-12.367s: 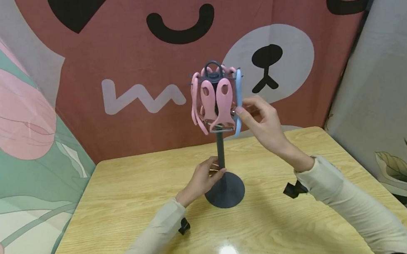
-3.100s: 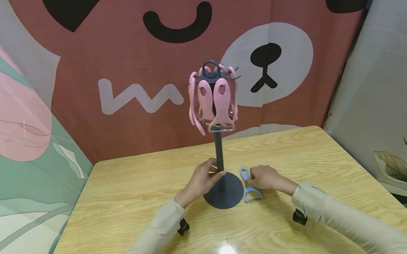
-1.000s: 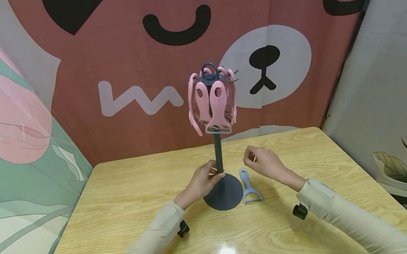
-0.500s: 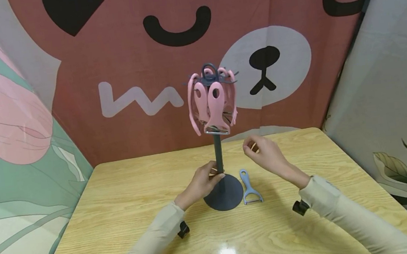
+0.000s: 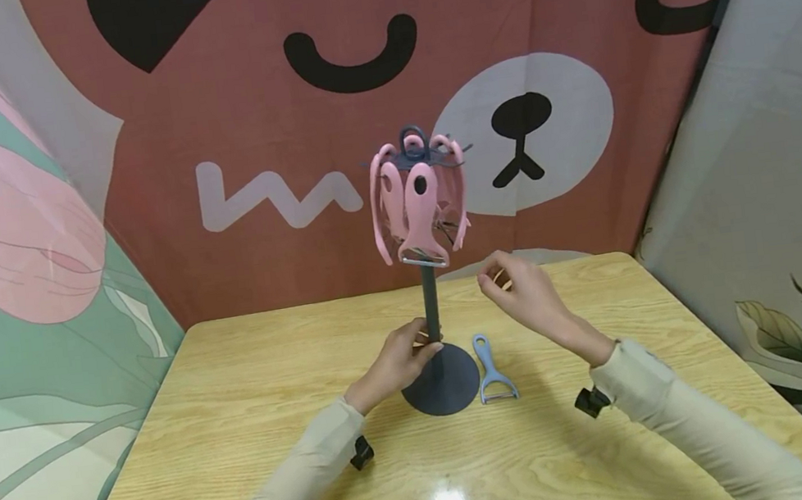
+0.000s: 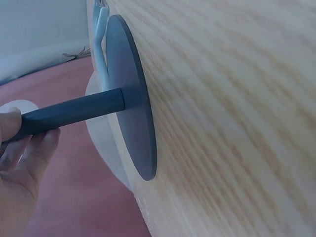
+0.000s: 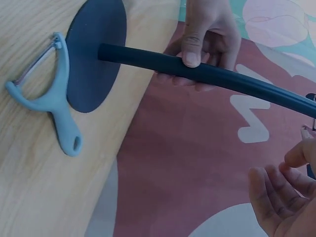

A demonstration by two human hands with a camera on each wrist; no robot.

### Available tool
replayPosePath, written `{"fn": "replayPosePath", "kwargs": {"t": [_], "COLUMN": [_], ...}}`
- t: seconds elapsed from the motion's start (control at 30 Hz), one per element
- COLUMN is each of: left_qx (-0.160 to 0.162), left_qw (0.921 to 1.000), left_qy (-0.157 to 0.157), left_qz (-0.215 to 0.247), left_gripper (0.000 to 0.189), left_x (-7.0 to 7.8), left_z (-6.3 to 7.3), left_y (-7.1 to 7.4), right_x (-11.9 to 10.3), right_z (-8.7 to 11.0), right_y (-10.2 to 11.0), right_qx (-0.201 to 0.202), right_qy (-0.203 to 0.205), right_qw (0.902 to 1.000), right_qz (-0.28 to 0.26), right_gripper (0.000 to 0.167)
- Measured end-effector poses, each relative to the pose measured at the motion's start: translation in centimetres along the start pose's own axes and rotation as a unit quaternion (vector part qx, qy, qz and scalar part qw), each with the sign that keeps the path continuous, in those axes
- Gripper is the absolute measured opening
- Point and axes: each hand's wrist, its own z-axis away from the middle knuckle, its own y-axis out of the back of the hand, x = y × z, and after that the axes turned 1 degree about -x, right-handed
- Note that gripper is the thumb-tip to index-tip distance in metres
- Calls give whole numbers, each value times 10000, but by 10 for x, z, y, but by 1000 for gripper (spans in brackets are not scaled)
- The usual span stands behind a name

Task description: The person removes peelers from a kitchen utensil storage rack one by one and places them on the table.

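A dark grey stand with a round base [image 5: 447,393] stands upright on the table. My left hand [image 5: 395,366] grips its pole [image 5: 431,300] low down, thumb on the near side, as the right wrist view also shows. Several pink peelers [image 5: 420,211] hang by their handle holes from hooks around the top, blades downward. Just right of the base lies a blue peeler [image 5: 488,362], its blade end toward me. Above and behind it my right hand [image 5: 531,297] is raised beside the pole, fingers loosely curled around nothing.
The wooden table [image 5: 273,363] ends a short way behind the stand, with a bear-print cloth [image 5: 283,255] hanging beyond it. A flowered cloth [image 5: 33,341] hangs at the left, a pale one [image 5: 769,158] at the right. Small black cameras sit under both wrists.
My right hand took the blue peeler off the rack, laid it by the base, let go and rose. Lately the hanging pink peelers have turned a little leftward. The left hand stays on the pole.
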Motion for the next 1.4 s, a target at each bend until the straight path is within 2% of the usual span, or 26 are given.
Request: {"fn": "replayPosePath", "kwargs": {"t": [0.33,0.5,0.77,1.07,1.4], "left_qx": [-19,149,385,351,367], "left_qw": [9997,9995,9989,9989,9986], "left_qy": [47,-37,-195,-201,-241], "left_qz": [236,278,-184,-248,-303], "left_gripper": [37,38,28,24,24], "left_x": [-4,-1,2,2,1], "left_z": [-1,-3,-4,-4,-4], "left_y": [1,1,1,0,0], "right_x": [-7,-6,-12,-15,-21], "right_z": [-3,-7,-13,-14,-20], "right_y": [8,12,16,20,24], "right_qx": [219,373,442,474,655], "right_qy": [174,226,259,208,334], "right_qw": [9996,9990,9985,9980,9961], "right_qz": [-81,-124,-188,-373,-487], "right_gripper": [9,6,8,8,8]}}
